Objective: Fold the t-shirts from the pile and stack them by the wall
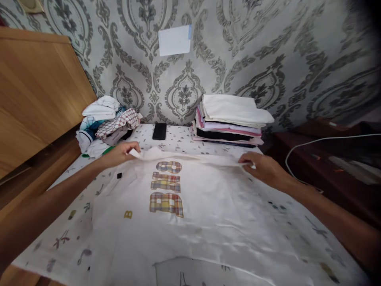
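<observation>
A white T-shirt (pixel 205 198) with plaid letters and a small yellow "B" lies spread sideways over the patterned sheet. My left hand (pixel 125 153) pinches its far edge near the left end. At the right end of that same edge, my right hand (pixel 258 165) grips the cloth between thumb and fingers. Between the hands the far edge is stretched and slightly lifted, while the near part of the shirt rests on the sheet with some wrinkles.
A folded clothes stack (pixel 229 123) stands by the wall, right of a black phone (pixel 159 131). A crumpled clothes heap (pixel 107 123) sits at the back left, near a wooden cabinet (pixel 38 87). A white cable (pixel 321 140) loops at the right. The printed sheet (pixel 71 238) covers the surface.
</observation>
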`<state>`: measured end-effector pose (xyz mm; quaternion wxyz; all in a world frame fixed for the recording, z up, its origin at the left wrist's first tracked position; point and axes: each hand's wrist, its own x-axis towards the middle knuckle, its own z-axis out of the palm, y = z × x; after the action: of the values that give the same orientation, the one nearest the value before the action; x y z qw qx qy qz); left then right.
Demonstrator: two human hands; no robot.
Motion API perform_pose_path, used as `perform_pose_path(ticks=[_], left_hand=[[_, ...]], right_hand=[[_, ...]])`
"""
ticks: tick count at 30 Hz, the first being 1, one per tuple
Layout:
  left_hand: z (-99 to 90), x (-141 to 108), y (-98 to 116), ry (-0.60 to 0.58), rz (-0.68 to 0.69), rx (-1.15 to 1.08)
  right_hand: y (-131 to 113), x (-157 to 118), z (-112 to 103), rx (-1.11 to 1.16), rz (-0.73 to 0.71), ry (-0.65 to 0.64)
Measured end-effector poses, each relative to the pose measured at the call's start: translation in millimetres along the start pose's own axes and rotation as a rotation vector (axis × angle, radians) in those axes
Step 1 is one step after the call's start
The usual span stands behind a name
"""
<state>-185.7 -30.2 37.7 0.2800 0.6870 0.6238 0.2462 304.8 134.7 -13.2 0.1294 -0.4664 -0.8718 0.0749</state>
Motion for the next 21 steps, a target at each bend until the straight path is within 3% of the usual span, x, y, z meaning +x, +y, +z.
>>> perform_pose_path(ticks=[2, 4, 6, 10, 13, 16, 21], left_hand=[[12.9, -15.3, -3.4, -0.041, 0.054, -0.006], [18.4, -18.8, -8.3, -0.002, 0.044, -0.023], [14.8, -10.9, -11.7, 0.096, 0.039, -0.056], [-8.0, 23.2, -8.2, 0.267, -0.011, -0.142], [-21.8, 45.1, -1.8, 0.278, -0.036, -0.23], [-26.8, 51.8, 1.7, 0.264, -0.004, -0.25], [-22.4, 25.7, 4.9, 0.132, 0.058, -0.197]], right_hand=[[-12.4, -14.6, 7.0, -0.091, -0.078, -0.077], [-46.1, -23.6, 15.0, -0.075, -0.185, -0.05], [-100.7, -24.7, 25.4, 0.102, -0.346, -0.038], [-229.5, 5.0, 61.4, 0.378, -0.724, -0.24], [-297.3, 48.2, 95.6, 0.36, -0.777, -0.263], [-326.8, 87.2, 121.3, 0.234, -0.676, -0.235], [-330.3, 111.0, 143.5, 0.211, -0.598, -0.216]])
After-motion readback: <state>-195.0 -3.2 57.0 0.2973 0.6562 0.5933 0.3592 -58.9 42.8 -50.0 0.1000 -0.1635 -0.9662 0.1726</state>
